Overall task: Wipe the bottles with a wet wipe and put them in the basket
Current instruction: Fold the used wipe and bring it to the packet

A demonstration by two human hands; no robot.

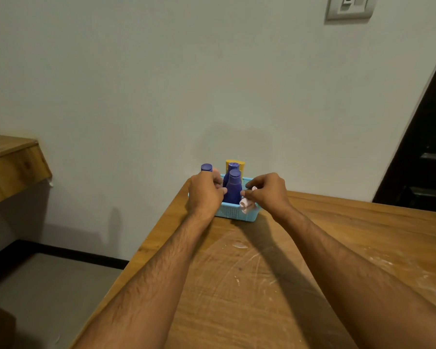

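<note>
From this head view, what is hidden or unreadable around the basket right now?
- Left bottle: only its purple cap shows; the left hand covers the body.
- Basket: its floor and left wall are hidden by bottles and hands.
- Yellow bottle: mostly behind the front purple bottle.
- Wet wipe: crumpled under the right hand; condition unclear.
- Labels: none readable.

Matt purple plastic bottles (232,190), perforated blue plastic basket (230,210), crumpled soft wipe (247,205), scuffed wooden table (262,285)
</note>
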